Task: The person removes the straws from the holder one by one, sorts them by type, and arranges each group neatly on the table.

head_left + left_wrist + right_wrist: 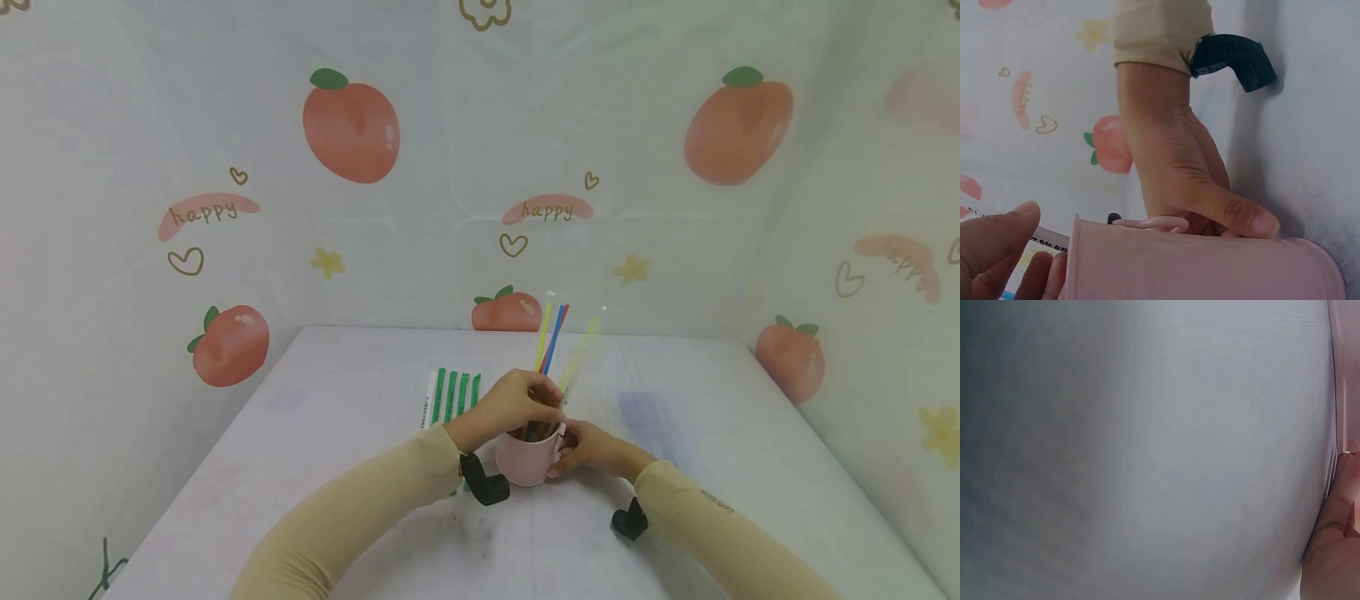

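Observation:
A pink mug (525, 460) stands on the table with several straws in it. Yellow, blue and red straws (552, 337) rise from its mouth, and a pale yellow straw in a clear wrapper (588, 337) leans to the right. Over the rim, my left hand (521, 404) pinches a clear printed wrapper, seen as a wrapped straw (1052, 238) in the left wrist view. My right hand (592, 448) grips the mug at its handle side, thumb (1254, 219) against the wall. Only part of that hand and the mug show at the right wrist view's edge.
Several green strips (455, 392) with a white printed strip beside them lie behind my left forearm, partly hidden. A curtain (450, 250) with fruit prints hangs behind the white table (360, 375). Black wrist cameras sit on both sleeves.

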`<control>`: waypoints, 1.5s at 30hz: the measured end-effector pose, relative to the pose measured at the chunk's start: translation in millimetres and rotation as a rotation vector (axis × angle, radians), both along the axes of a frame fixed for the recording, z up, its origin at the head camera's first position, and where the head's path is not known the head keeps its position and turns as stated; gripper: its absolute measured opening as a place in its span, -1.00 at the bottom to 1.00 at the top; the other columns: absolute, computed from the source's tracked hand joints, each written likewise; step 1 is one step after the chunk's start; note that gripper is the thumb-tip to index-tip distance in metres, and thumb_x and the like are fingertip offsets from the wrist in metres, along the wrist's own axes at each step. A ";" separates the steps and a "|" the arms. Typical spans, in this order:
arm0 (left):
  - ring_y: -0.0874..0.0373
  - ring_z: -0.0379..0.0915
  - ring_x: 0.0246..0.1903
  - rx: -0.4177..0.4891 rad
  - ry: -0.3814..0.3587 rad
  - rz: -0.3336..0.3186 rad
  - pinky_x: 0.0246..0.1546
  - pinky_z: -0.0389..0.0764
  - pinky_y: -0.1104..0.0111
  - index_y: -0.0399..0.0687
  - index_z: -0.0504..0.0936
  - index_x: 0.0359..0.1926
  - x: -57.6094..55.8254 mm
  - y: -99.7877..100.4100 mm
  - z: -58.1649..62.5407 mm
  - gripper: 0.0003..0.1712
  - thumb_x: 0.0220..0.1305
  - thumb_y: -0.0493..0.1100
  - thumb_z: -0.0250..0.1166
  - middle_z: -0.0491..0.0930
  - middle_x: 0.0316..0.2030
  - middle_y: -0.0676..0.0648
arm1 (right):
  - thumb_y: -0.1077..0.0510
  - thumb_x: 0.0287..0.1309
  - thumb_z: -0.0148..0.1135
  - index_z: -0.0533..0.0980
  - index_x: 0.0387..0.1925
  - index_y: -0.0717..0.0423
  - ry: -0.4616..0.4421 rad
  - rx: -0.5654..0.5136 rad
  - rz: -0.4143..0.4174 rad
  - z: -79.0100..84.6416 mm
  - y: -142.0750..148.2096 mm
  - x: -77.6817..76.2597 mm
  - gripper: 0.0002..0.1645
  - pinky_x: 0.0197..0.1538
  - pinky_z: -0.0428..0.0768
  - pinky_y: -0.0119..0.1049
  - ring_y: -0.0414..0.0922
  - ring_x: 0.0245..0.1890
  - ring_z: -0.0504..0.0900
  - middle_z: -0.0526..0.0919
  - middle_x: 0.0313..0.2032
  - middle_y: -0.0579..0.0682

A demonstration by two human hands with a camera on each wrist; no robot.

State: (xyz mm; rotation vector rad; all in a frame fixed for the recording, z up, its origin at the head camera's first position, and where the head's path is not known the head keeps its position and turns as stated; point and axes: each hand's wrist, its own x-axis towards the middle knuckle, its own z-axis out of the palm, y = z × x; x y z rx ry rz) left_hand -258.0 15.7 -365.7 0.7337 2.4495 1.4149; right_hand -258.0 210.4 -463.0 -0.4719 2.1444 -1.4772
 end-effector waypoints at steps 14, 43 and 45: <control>0.21 0.52 -0.34 0.063 -0.035 0.072 -0.31 0.59 0.30 -0.02 0.58 -0.40 -2.5 -14.8 9.8 -0.78 -0.02 -0.07 0.45 0.62 -0.41 0.07 | 0.27 -0.25 0.51 0.41 -0.08 0.27 0.000 0.004 -0.016 -0.2 -1.7 -0.6 -0.38 -0.18 0.41 -0.36 -0.14 -0.28 0.40 0.47 -0.33 -0.04; 0.01 0.57 -0.25 0.585 -0.068 0.182 -0.20 0.62 0.20 -0.28 0.56 -0.22 -23.0 -53.1 57.7 -0.74 0.11 -0.22 0.35 0.57 -0.27 -0.11 | 0.28 -0.23 0.50 0.40 -0.17 0.22 -0.003 0.019 -0.019 1.8 -1.0 -1.9 -0.45 -0.25 0.42 -0.39 -0.13 -0.30 0.37 0.40 -0.36 -0.02; -0.01 0.55 -0.26 0.600 -0.052 0.207 -0.20 0.62 0.20 -0.29 0.57 -0.17 -24.9 -57.8 59.5 -0.70 0.11 -0.20 0.35 0.56 -0.26 -0.11 | 0.28 -0.23 0.50 0.41 -0.18 0.22 -0.004 0.009 -0.018 1.0 -0.6 -2.3 -0.47 -0.25 0.42 -0.39 -0.13 -0.30 0.37 0.40 -0.36 -0.02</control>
